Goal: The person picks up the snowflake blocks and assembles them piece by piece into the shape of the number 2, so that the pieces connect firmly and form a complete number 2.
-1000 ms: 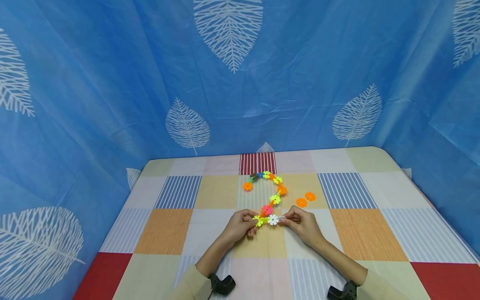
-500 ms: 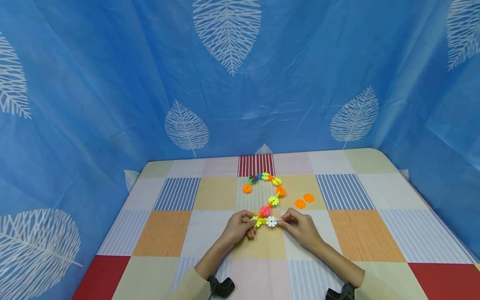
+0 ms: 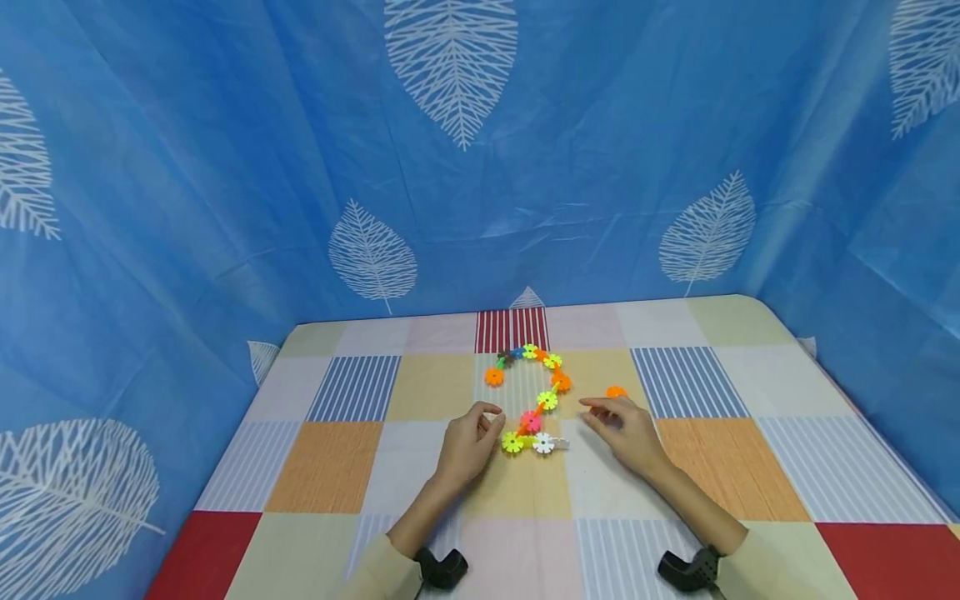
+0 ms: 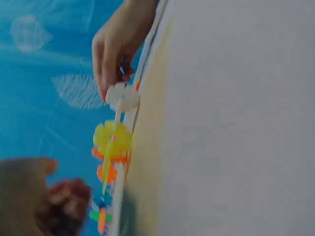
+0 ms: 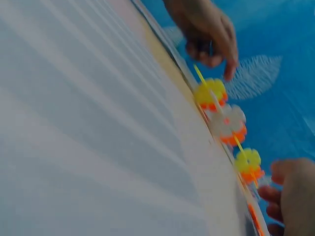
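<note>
A curved chain of snowflake pieces (image 3: 548,400) lies flat on the checked tablecloth (image 3: 750,467). It ends near me in a yellow piece (image 3: 513,442) and a white piece (image 3: 543,443). My left hand (image 3: 491,417) rests just left of that end, fingers loosely curled and holding nothing. My right hand (image 3: 596,410) hovers to the right of the chain, fingers stretched out beside a loose orange piece (image 3: 615,392). The left wrist view shows the white piece (image 4: 122,97) and the yellow piece (image 4: 113,140) edge-on. In the right wrist view the same pieces (image 5: 227,120) appear blurred.
Blue leaf-print curtains (image 3: 225,208) close in the table at the back and both sides. Bare cloth squares stretch to the left and right of the chain. Black wrist straps (image 3: 442,569) show at the bottom edge.
Both hands have let go of the chain's near end. The left hand drew back slightly left. The right hand moved right and away, now covering one of the two loose orange pieces.
</note>
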`<state>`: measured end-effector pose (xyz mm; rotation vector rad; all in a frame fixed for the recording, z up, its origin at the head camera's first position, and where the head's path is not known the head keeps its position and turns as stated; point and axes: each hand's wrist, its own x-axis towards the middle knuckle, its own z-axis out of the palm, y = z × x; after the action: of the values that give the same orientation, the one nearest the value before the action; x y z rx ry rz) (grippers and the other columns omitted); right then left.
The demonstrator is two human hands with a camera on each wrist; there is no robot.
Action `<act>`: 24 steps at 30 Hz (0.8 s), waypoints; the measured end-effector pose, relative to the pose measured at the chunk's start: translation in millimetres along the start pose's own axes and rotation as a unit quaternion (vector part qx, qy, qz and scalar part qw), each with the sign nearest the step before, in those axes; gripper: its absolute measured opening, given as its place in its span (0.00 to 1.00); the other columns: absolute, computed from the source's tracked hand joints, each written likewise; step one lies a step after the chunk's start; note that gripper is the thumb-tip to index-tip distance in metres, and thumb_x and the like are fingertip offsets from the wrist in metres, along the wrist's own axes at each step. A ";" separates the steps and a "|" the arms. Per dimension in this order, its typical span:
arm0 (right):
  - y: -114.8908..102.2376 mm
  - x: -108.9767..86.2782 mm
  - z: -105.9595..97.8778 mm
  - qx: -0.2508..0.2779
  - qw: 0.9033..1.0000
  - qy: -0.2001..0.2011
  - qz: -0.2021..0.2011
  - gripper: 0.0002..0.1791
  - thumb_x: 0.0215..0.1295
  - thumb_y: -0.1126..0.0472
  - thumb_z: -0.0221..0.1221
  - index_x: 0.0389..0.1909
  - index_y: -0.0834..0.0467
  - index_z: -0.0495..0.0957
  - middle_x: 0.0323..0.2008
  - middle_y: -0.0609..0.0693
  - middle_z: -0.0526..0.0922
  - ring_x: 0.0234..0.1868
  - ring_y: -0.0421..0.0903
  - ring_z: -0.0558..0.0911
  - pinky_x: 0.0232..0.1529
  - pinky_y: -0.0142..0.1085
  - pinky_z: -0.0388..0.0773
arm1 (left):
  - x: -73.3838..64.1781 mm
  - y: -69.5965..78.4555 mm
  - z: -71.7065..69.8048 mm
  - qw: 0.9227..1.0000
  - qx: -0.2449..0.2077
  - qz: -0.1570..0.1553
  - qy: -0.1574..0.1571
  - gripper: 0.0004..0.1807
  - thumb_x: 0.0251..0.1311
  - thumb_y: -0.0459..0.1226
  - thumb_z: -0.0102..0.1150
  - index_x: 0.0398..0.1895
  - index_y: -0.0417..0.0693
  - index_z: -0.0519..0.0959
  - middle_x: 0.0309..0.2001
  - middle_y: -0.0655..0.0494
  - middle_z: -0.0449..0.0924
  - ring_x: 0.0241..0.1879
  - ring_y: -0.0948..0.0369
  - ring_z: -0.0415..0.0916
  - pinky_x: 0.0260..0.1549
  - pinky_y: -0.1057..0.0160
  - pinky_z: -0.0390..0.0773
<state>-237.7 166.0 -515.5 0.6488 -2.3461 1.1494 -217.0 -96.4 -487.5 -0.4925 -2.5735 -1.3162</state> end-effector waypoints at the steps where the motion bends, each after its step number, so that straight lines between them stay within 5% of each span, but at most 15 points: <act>1: 5.3 2.2 -3.0 -0.032 0.999 0.010 0.005 0.14 0.51 0.65 0.67 0.41 0.60 0.82 0.26 0.44 0.78 0.27 0.39 0.70 0.27 0.30 0.68 | 2.3 4.8 2.9 0.998 0.031 0.046 0.022 0.09 0.61 0.39 0.57 0.40 0.42 0.78 0.19 0.62 0.73 0.15 0.70 0.68 0.15 0.74 0.69; 3: 14.3 4.9 -7.7 -0.084 0.996 0.007 0.020 0.16 0.51 0.64 0.67 0.42 0.62 0.82 0.26 0.46 0.76 0.27 0.41 0.66 0.26 0.32 0.64 | 6.2 14.2 10.2 0.985 0.083 0.141 0.044 0.10 0.58 0.40 0.61 0.39 0.44 0.79 0.23 0.62 0.74 0.21 0.69 0.69 0.21 0.74 0.70; 6: 23.2 5.3 -10.9 -0.126 0.991 -0.022 0.037 0.17 0.51 0.60 0.67 0.42 0.63 0.82 0.30 0.51 0.74 0.31 0.46 0.66 0.29 0.35 0.63 | 10.4 23.8 23.3 0.961 0.127 0.244 0.023 0.14 0.55 0.42 0.63 0.42 0.46 0.79 0.32 0.59 0.76 0.30 0.66 0.71 0.31 0.73 0.71; 10: 23.7 4.6 -11.5 -0.115 0.991 -0.029 0.061 0.15 0.49 0.58 0.69 0.37 0.61 0.82 0.30 0.51 0.73 0.33 0.47 0.67 0.29 0.36 0.64 | 13.9 23.8 37.8 0.946 0.173 0.275 -0.002 0.13 0.53 0.45 0.64 0.40 0.50 0.79 0.38 0.61 0.77 0.37 0.63 0.70 0.38 0.67 0.68; 13: 18.0 3.5 -10.6 0.000 0.993 -0.041 0.114 0.14 0.51 0.60 0.68 0.36 0.61 0.78 0.28 0.49 0.75 0.27 0.42 0.70 0.25 0.32 0.68 | 13.6 17.4 44.3 0.943 0.195 0.269 -0.003 0.08 0.52 0.43 0.65 0.33 0.52 0.82 0.35 0.62 0.78 0.37 0.63 0.70 0.37 0.66 0.67; 15: 12.1 2.7 -10.6 0.131 0.977 -0.061 0.160 0.14 0.53 0.63 0.66 0.38 0.65 0.75 0.27 0.52 0.77 0.23 0.40 0.73 0.22 0.30 0.72 | 13.0 13.8 46.6 0.943 0.200 0.264 -0.002 0.05 0.52 0.43 0.65 0.29 0.53 0.83 0.33 0.63 0.78 0.35 0.64 0.70 0.35 0.66 0.66; 19: -2.3 0.0 -10.5 0.333 0.905 -0.091 0.248 0.20 0.58 0.66 0.61 0.46 0.74 0.69 0.29 0.62 0.79 0.24 0.48 0.81 0.25 0.39 0.80 | 13.2 8.8 49.1 0.953 0.173 0.247 0.007 0.05 0.54 0.42 0.64 0.27 0.52 0.84 0.31 0.62 0.78 0.34 0.64 0.69 0.35 0.66 0.66; 21: -8.9 -1.2 -9.5 0.357 0.890 -0.099 0.267 0.22 0.58 0.65 0.61 0.49 0.75 0.68 0.29 0.63 0.79 0.27 0.52 0.83 0.29 0.42 0.80 | 13.9 6.8 50.3 0.960 0.148 0.238 0.012 0.04 0.54 0.41 0.64 0.27 0.51 0.84 0.31 0.62 0.77 0.34 0.64 0.69 0.35 0.67 0.66; 24: -16.2 -3.2 -6.8 0.361 0.882 -0.109 0.283 0.23 0.59 0.65 0.61 0.50 0.75 0.69 0.29 0.63 0.80 0.28 0.54 0.83 0.32 0.44 0.80 | 14.4 4.4 51.9 0.967 0.113 0.226 0.016 0.04 0.54 0.40 0.64 0.27 0.50 0.83 0.30 0.62 0.76 0.34 0.65 0.70 0.35 0.67 0.66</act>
<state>-224.4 163.4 -503.9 0.3097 -2.3159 2.3868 -230.3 -48.8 -509.5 -0.9333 -2.3472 -0.8581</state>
